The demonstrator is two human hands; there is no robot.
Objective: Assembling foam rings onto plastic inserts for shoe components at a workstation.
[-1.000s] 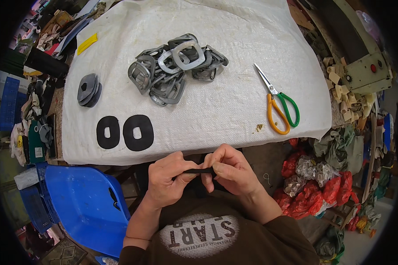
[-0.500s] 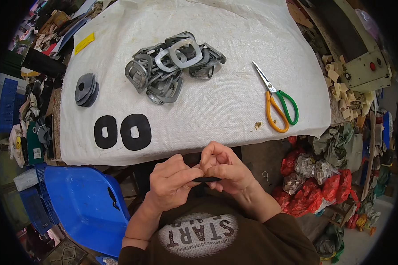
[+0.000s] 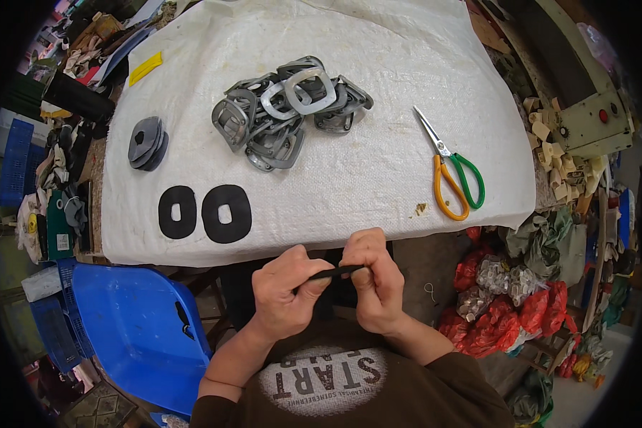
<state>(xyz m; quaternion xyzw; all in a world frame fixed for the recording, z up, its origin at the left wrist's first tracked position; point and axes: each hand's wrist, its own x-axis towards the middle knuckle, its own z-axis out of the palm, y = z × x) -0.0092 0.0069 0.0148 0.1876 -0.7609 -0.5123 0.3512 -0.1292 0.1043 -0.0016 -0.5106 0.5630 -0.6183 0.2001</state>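
My left hand (image 3: pixel 284 294) and my right hand (image 3: pixel 375 282) are both closed on a thin black piece (image 3: pixel 337 272), just off the table's front edge. Thumbs and fingers pinch its two ends. It is seen edge-on, so its full shape is hidden. Two flat black rounded rings with small center holes lie on the white cloth at front left, a smaller one (image 3: pixel 188 214) beside a larger one (image 3: pixel 242 214). Farther back is a heap of grey buckle-like frames (image 3: pixel 272 143), a paler frame (image 3: pixel 290 91) on top.
Scissors (image 3: pixel 444 150) with orange and green handles lie at the right of the white-clothed table (image 3: pixel 378 171). A stack of grey rounded pieces (image 3: pixel 150 133) and a yellow strip (image 3: pixel 145 68) are at left. A blue chair (image 3: pixel 128 314) stands front left; red bags (image 3: pixel 488 328) sit at right.
My right hand has turned, its thumb now pressing the black piece near its right end. The piece has risen slightly and tilts up to the right. The view has shifted a little.
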